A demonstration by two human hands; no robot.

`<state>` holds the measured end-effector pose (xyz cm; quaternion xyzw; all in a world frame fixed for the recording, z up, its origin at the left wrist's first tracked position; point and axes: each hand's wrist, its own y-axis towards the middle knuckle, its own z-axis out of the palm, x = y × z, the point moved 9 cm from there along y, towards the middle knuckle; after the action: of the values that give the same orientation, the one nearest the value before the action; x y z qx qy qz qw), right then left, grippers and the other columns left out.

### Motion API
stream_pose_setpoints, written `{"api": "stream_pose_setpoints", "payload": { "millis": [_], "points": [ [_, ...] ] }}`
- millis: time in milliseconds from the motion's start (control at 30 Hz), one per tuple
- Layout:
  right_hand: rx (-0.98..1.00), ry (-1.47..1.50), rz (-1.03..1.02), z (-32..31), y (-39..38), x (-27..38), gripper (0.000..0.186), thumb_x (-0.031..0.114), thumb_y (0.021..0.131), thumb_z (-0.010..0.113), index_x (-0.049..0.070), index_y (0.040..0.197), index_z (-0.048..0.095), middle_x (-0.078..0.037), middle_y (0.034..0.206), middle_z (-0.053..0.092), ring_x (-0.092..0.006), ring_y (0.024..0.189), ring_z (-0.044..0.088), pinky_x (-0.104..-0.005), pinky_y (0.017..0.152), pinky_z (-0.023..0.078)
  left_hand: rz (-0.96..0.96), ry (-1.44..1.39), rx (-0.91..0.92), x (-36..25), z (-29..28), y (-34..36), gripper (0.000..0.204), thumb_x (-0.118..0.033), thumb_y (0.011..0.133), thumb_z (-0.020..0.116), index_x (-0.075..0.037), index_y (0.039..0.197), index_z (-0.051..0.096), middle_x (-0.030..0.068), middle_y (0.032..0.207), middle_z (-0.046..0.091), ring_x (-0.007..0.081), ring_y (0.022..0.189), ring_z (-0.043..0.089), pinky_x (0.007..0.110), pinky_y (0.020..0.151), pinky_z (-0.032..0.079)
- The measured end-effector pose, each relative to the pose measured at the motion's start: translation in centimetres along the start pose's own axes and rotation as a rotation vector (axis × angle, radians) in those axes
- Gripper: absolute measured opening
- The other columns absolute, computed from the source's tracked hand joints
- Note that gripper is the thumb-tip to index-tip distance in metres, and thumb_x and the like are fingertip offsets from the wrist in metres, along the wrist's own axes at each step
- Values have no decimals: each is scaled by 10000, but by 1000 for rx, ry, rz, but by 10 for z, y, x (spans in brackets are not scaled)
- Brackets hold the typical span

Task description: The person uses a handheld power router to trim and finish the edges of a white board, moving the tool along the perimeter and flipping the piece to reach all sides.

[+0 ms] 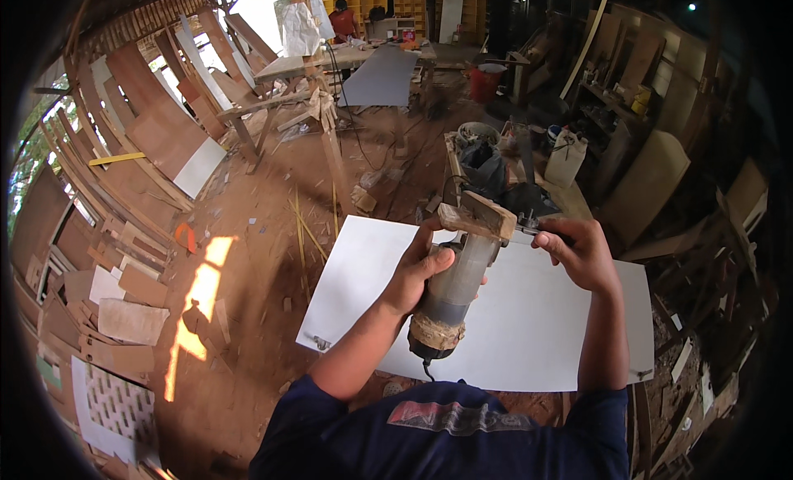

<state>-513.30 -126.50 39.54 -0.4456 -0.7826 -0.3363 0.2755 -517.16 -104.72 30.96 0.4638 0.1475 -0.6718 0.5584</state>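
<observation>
My left hand (420,269) grips the grey cylindrical body of a hand-held power tool (456,290), tilted with its wooden base plate (477,215) pointing up and away and its cord end wrapped in tape near my chest. My right hand (581,250) is closed on a thin metal tool (529,228) at the side of the wooden base. Both hands hover over a large white panel (545,331) lying flat in front of me.
Wooden boards and offcuts lean along the left wall (149,141). A workbench (322,63) with a grey sheet stands far back, a person in red beside it. Buckets, a black bag (483,162) and a white jug (566,158) sit beyond the panel. Sawdust covers the floor.
</observation>
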Motion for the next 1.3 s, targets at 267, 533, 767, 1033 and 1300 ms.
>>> {"api": "stream_pose_setpoints", "payload": {
  "millis": [267, 533, 767, 1033, 1300],
  "points": [
    [-168, 38, -134, -37, -33, 22, 508, 386, 896, 837, -88, 1054, 747, -67, 717, 667, -104, 600, 611, -269, 561, 498, 104, 52, 132, -1, 20, 9, 420, -301, 1043, 659, -19, 1347, 593, 98, 1213, 698, 161, 1075, 679, 327, 940, 564],
    [-181, 68, -151, -52, -46, 27, 486, 359, 894, 846, -93, 1041, 747, -54, 730, 677, -98, 620, 622, -256, 566, 506, 107, 81, 229, -3, 37, 15, 482, -277, 1050, 655, 25, 1415, 567, 77, 1235, 689, 118, 1118, 624, 295, 978, 509],
    [-137, 138, -192, -35, -29, 32, 473, 334, 890, 855, -100, 1041, 745, -61, 746, 695, -96, 631, 628, -249, 576, 514, 87, 100, 232, -22, 28, 3, 500, -257, 1054, 641, 26, 1453, 534, 65, 1287, 658, 114, 1161, 591, 286, 1024, 470],
    [80, 241, -275, 12, 31, 66, 466, 315, 897, 855, -102, 1073, 744, -87, 796, 724, -97, 694, 652, -258, 626, 532, 324, 225, 25, -76, -2, -45, 508, -227, 1042, 609, 28, 1464, 486, 66, 1356, 594, 116, 1242, 527, 297, 1081, 411],
    [300, 375, -443, 73, 67, 124, 328, 210, 937, 808, -48, 1134, 759, -75, 958, 769, -110, 871, 657, -272, 796, 523, 547, 414, -200, -137, -8, -118, 579, -235, 1039, 628, 5, 1533, 446, 115, 1432, 598, 172, 1311, 542, 358, 1138, 404]
  ]
}}
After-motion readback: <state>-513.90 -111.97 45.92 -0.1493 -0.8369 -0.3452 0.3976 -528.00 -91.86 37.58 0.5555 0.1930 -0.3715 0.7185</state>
